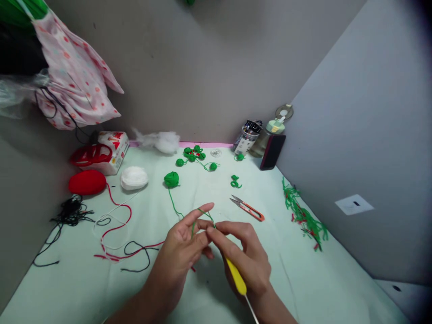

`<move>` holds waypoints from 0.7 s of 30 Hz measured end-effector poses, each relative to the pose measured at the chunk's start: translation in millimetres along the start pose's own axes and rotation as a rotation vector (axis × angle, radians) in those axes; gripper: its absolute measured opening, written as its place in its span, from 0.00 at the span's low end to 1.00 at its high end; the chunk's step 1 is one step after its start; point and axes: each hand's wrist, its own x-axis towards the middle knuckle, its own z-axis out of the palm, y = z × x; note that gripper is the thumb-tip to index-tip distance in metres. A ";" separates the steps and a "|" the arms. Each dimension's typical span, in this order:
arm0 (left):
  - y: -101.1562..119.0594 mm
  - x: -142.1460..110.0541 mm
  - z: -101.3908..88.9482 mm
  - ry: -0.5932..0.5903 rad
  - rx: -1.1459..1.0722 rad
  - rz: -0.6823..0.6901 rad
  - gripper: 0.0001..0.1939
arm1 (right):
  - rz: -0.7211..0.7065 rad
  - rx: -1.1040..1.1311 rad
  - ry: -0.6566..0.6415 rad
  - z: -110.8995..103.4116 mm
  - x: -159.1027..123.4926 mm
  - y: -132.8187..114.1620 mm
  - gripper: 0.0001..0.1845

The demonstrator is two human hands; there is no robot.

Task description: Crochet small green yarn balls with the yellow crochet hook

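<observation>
Near the middle of the table, my right hand (pixel 249 256) is closed around a crochet hook with a yellow handle (pixel 236 276). Its tip is hidden at the fingertips. My left hand (pixel 184 247) meets it there, thumb and fingers pinched, with green yarn (pixel 207 213) running over the raised index finger. What sits between the pinching fingertips is mostly covered. A strand leads back from my left hand to a green yarn ball (pixel 171 179). Beyond my right hand lie orange-handled thread snips (pixel 248 208). A bit of red yarn (pixel 193 269) shows beneath my left hand.
On the left are a red yarn skein (pixel 87 182), a white yarn ball (pixel 134 178), tangled black yarn (pixel 72 211) and a box (pixel 116 153). Small green crocheted balls (pixel 194 154) sit at the back. A phone (pixel 272 153) leans by a bottle; green scraps (pixel 302 213) line the right edge.
</observation>
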 end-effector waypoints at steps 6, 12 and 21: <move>4.8 4.5 -5.1 -0.047 -0.129 -0.049 0.19 | 0.350 0.556 0.150 -0.9 8.3 11.9 0.11; -2.3 3.7 -6.8 -0.046 0.094 0.056 0.23 | 0.435 0.647 0.056 3.7 8.8 12.6 0.07; 1.4 0.7 -3.4 -0.025 0.102 0.082 0.20 | 0.543 0.812 0.067 -0.3 12.9 11.9 0.12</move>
